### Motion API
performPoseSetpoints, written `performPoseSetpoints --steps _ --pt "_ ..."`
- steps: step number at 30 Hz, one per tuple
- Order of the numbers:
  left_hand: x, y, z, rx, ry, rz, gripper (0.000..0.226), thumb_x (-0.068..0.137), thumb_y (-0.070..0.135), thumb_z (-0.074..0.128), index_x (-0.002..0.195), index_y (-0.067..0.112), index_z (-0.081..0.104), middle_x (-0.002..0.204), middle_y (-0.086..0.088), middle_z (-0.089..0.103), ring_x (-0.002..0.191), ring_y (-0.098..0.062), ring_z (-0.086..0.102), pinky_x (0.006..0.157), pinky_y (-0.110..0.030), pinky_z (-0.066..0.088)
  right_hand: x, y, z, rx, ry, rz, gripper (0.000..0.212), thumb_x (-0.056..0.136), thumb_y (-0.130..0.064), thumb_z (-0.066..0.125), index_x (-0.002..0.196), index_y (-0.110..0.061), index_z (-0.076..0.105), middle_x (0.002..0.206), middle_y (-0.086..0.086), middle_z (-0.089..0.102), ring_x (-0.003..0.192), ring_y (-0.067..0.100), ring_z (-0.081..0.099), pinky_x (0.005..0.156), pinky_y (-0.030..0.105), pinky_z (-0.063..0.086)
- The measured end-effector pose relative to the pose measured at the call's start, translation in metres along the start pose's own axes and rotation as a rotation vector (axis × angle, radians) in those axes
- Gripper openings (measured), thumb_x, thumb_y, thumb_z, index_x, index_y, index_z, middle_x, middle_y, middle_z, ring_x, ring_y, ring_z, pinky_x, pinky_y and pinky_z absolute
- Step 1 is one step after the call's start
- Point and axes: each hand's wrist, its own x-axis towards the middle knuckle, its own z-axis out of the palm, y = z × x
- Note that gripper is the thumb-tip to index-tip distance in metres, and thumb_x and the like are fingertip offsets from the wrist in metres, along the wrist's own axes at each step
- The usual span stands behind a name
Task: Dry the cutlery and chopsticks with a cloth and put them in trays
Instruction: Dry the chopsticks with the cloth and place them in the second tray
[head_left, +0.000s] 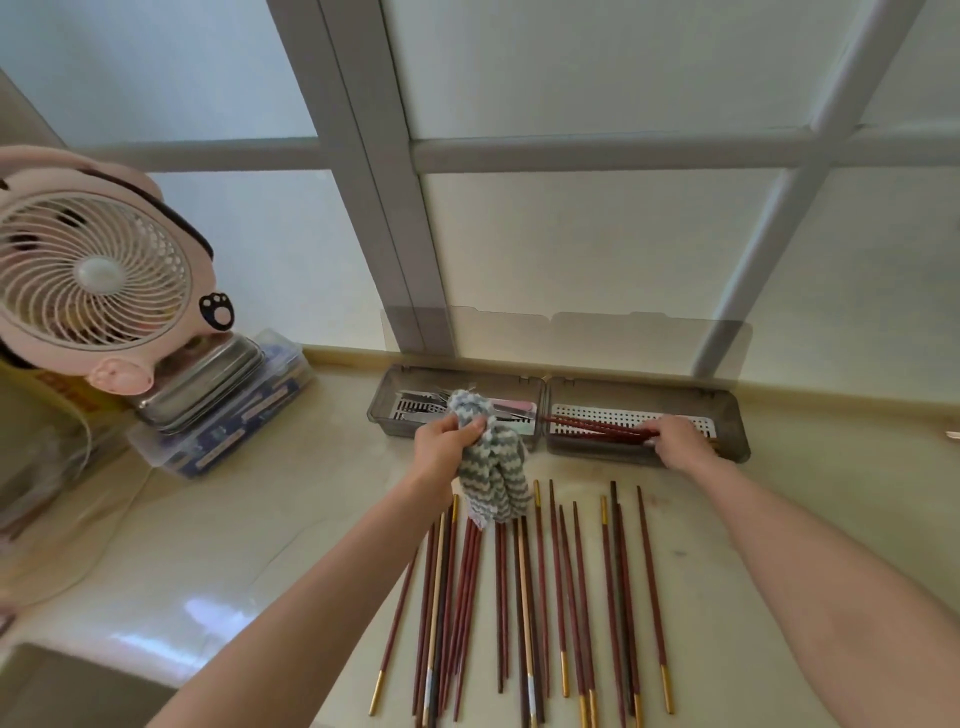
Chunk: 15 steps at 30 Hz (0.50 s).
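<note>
My left hand (445, 442) grips a grey-and-white striped cloth (491, 475), which hangs down in front of the left tray (384, 402). That grey tray holds metal cutlery (423, 408). My right hand (675, 441) reaches into the right tray (732, 421), with its fingers closed on dark red chopsticks (592, 428) that lie on the white slotted insert. Several more chopsticks (524, 597), reddish brown with gold tips, lie side by side on the counter below both hands.
A pink fan (98, 280) stands at the left on a stack of a metal tray (208, 384) and a clear plastic box (228, 431). Both trays' open smoky lids (566, 338) lean against the frosted window. A sink corner (78, 686) shows at bottom left.
</note>
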Motion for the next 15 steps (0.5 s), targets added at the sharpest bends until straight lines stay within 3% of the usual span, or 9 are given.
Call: performPoseSetpoints --steps 3,5,7,9,12,15 --pt "0.0 -0.001 -0.003 -0.003 0.005 -0.003 0.029 0.088 0.014 0.061 0.113 -0.002 0.061 0.099 -0.014 0.067 0.089 -0.024 0.064 0.073 -0.032 0.052 0.002 0.007 -0.01 0.176 -0.094 -0.013 0.031 0.096 -0.033 0.052 0.118 -0.017 0.067 0.126 0.008 0.062 0.116 0.029 0.055 0.099 0.036 0.04" --pt "0.0 -0.002 -0.001 -0.016 0.003 -0.009 0.029 0.088 0.015 0.062 0.112 0.0 0.061 0.1 -0.013 0.067 0.09 -0.024 0.064 0.073 -0.032 0.052 -0.001 0.008 -0.008 0.166 -0.12 -0.038 0.034 0.095 -0.043 0.05 0.091 -0.018 0.072 0.103 0.007 0.069 0.095 0.025 0.061 0.081 0.033 0.044" --pt "-0.002 -0.002 0.003 -0.003 -0.005 -0.007 0.027 0.088 0.017 0.061 0.11 0.001 0.061 0.1 -0.013 0.066 0.092 -0.025 0.063 0.072 -0.031 0.051 -0.006 0.008 -0.001 0.087 -0.076 -0.02 0.046 0.093 -0.053 0.045 0.079 -0.016 0.067 0.085 0.004 0.064 0.079 0.02 0.06 0.072 0.032 0.044" --pt "-0.005 -0.001 0.007 0.0 -0.008 0.006 0.026 0.089 0.02 0.06 0.107 0.002 0.061 0.1 -0.013 0.066 0.092 -0.024 0.063 0.072 -0.03 0.051 -0.013 0.006 0.003 -0.04 0.046 0.017 0.055 0.091 -0.061 0.039 0.084 -0.013 0.066 0.089 0.005 0.063 0.08 0.02 0.059 0.078 0.035 0.047" --pt "-0.01 0.001 0.011 -0.035 0.06 0.041 0.017 0.093 0.023 0.054 0.101 0.009 0.058 0.091 -0.006 0.063 0.083 -0.017 0.06 0.067 -0.027 0.048 -0.022 0.0 0.008 -0.175 0.202 -0.098 0.05 0.097 -0.053 0.032 0.115 -0.018 0.063 0.115 0.007 0.059 0.106 0.023 0.055 0.096 0.039 0.042" --pt "-0.011 0.002 0.012 -0.071 0.146 0.07 0.022 0.097 0.026 0.047 0.111 0.011 0.055 0.098 -0.006 0.059 0.088 -0.019 0.057 0.074 -0.03 0.046 -0.025 -0.015 0.02 -0.301 0.087 -0.188 0.052 0.097 -0.055 0.029 0.136 -0.027 0.047 0.137 0.002 0.051 0.127 0.021 0.045 0.11 0.045 0.027"
